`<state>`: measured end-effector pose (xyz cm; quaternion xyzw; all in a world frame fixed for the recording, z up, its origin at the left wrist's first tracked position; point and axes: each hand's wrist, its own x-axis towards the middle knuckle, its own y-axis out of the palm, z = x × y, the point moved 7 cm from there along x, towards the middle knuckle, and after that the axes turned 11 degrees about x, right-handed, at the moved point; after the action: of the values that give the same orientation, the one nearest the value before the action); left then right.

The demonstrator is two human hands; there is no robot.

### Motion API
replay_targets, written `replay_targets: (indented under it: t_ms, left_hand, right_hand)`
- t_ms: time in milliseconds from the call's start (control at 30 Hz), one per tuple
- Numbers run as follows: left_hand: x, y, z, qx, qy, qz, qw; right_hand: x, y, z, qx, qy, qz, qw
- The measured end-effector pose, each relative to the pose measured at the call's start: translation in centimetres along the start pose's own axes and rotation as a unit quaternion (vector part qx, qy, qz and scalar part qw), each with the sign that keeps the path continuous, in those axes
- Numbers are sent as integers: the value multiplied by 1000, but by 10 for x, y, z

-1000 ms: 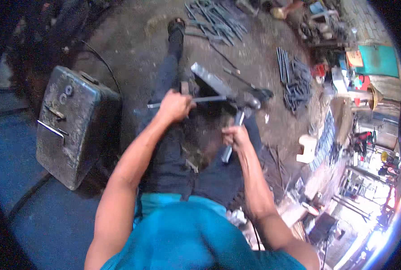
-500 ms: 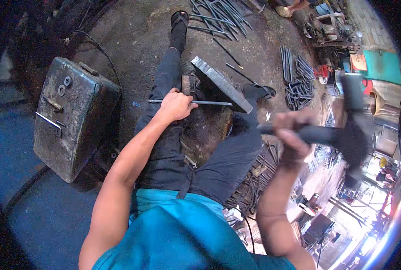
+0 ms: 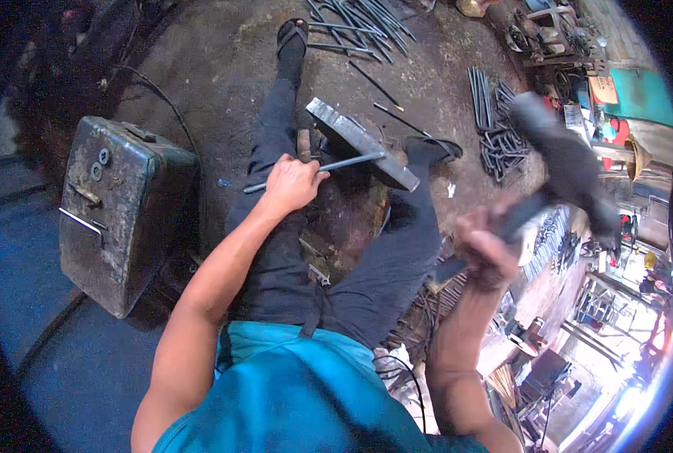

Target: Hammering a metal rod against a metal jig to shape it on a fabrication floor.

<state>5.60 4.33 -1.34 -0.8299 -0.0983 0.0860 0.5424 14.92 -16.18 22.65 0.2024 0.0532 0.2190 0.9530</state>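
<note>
My left hand (image 3: 293,183) is closed around a thin steel rod (image 3: 349,161), just over my left thigh. The rod slants up to the right, its far end against the edge of a thick metal block (image 3: 367,142) that stands between my legs. At the right, my right hand (image 3: 489,245) grips the handle of a large hammer (image 3: 567,162). The hammer head is raised well to the right of the block, slightly blurred. Between my left hand and the block shows a short brownish piece (image 3: 304,143), partly hidden.
At left stands a worn metal box (image 3: 114,219) with washers, a bolt and a bent rod (image 3: 80,220) on it. Steel rods (image 3: 359,29) lie on the floor ahead. Bent rods (image 3: 503,153) are piled at the right. A dark cable (image 3: 163,94) runs behind the box.
The rod has tilted, its right end now higher and its left end lower. The hammer has turned in my right hand, its head swinging toward the upper left. The view has shifted slightly.
</note>
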Motion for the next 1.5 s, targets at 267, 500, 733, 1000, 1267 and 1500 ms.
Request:
replay_targets:
  t_ms: [267, 500, 733, 1000, 1267, 1500]
  left_hand:
    - [1, 1, -1, 17, -1, -12, 1000]
    - [-13, 5, -3, 21, 10, 5, 1000]
    - [-18, -18, -11, 52, 28, -50, 997]
    - [-12, -16, -7, 8, 35, -69, 997]
    - [1, -1, 4, 39, 38, -9, 998]
    - [-16, -66, -30, -13, 66, 70, 995]
  right_hand:
    - [-2, -23, -86, -36, 156, -51, 986]
    - [-35, -87, -154, -31, 341, -90, 935]
    - [1, -21, 34, -121, 36, -100, 987]
    - [26, 43, 27, -6, -147, 300, 942]
    - [-33, -72, -170, 48, 361, -97, 926]
    - [-15, -43, -15, -9, 185, -126, 975]
